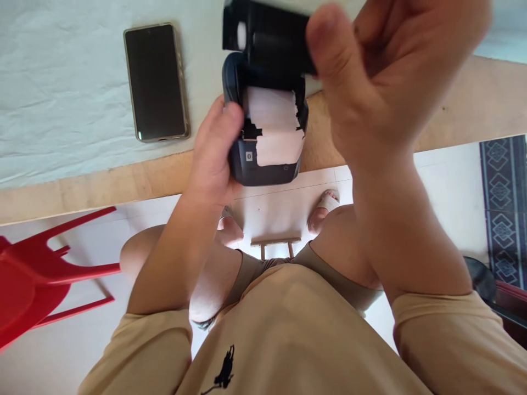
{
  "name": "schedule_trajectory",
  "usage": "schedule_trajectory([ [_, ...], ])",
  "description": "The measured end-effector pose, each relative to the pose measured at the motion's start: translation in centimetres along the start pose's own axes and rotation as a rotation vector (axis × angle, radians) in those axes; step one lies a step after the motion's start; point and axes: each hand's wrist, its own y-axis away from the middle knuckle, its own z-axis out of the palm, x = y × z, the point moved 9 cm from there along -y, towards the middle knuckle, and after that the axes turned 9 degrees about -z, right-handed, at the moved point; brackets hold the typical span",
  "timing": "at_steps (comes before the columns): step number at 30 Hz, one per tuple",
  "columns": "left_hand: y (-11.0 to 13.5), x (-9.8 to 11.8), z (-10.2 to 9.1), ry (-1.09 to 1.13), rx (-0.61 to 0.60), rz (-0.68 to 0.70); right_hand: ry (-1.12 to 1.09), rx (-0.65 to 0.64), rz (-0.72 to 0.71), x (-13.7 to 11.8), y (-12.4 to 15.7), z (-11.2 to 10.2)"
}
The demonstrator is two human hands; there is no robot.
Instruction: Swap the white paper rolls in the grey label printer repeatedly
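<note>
A small dark portable printer [267, 174] is held at the table's edge, its compartment uncovered. My left hand [216, 148] wraps round its left side, the thumb on the rim. White paper [274, 109] sits in the compartment, with a torn-edged end lying over the front face. Above the body, my right hand [370, 88] grips the right end of the black printer cover [275, 38] between thumb and fingers. The cover is tilted up and blurred; whether it is still hinged to the body I cannot tell. My right fingertips are partly hidden behind the hand.
A phone [156, 82] with a dark screen lies on the pale cloth [69, 82] left of the printer. The wooden table edge [99, 184] runs across in front of my knees. A red plastic chair [37, 269] stands at lower left, and a patterned dark mat [504, 214] at right.
</note>
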Motion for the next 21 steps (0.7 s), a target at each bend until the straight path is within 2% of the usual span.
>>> schedule_trajectory([
  [3,0.2,-0.3,-0.6,-0.026,0.049,-0.007,-0.050,0.046,0.040,0.6,-0.3,0.0],
  [5,0.2,-0.5,-0.8,-0.024,0.052,-0.024,-0.012,0.010,-0.035,0.0,-0.3,0.1],
  [7,0.1,-0.5,-0.8,-0.028,0.049,-0.026,0.111,-0.085,-0.155,-1.1,0.1,0.4],
  [10,0.1,-0.4,-0.6,-0.040,0.022,-0.016,0.322,-0.316,-0.265,-2.0,1.0,2.0],
  [14,0.0,-0.5,-0.6,-0.040,0.019,-0.033,0.445,-0.538,-0.246,-1.8,1.9,3.6],
  [21,0.4,-0.4,-0.4,-0.056,0.016,-0.050,0.400,-0.724,-0.082,-0.4,2.5,4.3],
])
